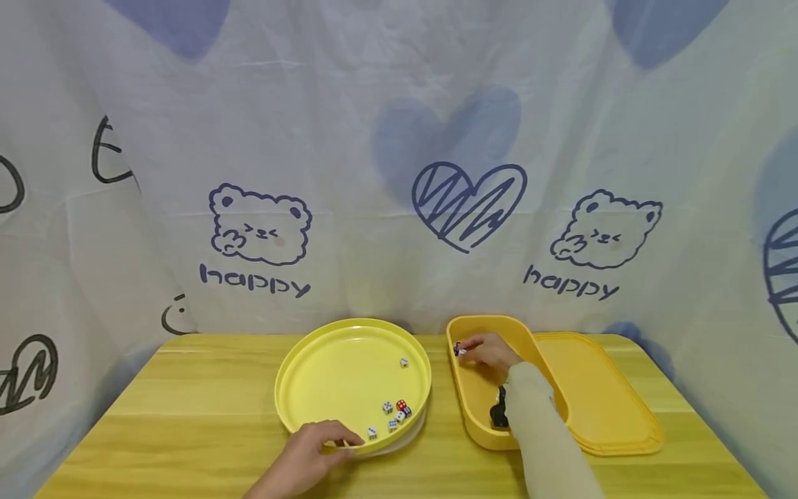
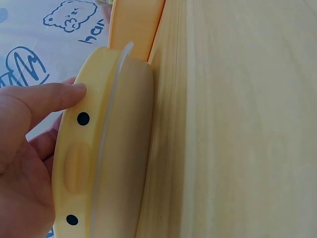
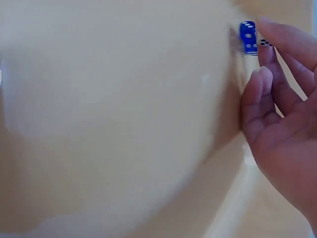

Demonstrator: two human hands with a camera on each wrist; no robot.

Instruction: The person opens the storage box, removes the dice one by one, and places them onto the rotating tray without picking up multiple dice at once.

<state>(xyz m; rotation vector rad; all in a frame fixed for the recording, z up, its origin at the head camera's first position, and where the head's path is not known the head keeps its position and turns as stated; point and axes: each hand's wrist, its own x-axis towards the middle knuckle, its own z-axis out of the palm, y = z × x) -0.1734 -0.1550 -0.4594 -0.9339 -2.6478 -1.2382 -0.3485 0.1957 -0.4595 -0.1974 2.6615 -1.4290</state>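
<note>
My left hand (image 1: 312,450) grips the near rim of a round yellow tray (image 1: 343,381), its thumb (image 2: 64,94) on the outer wall and the fingers curled over the edge. Several white dice, one red die (image 1: 401,405) and a dark blue die (image 1: 407,412) lie in the tray, mostly near its right front. Inside the deep orange box (image 1: 472,402), my right hand (image 1: 492,351) pinches a white die (image 3: 266,43) between thumb and finger at the left wall. A blue die (image 3: 248,37) sits right beside it.
A flat orange lid (image 1: 605,395) lies right of the box, partly beneath it. Towards the box's near end is a black object (image 1: 499,412), partly hidden by the right sleeve (image 1: 542,423). A printed curtain (image 1: 349,229) hangs behind the wooden table (image 1: 187,402).
</note>
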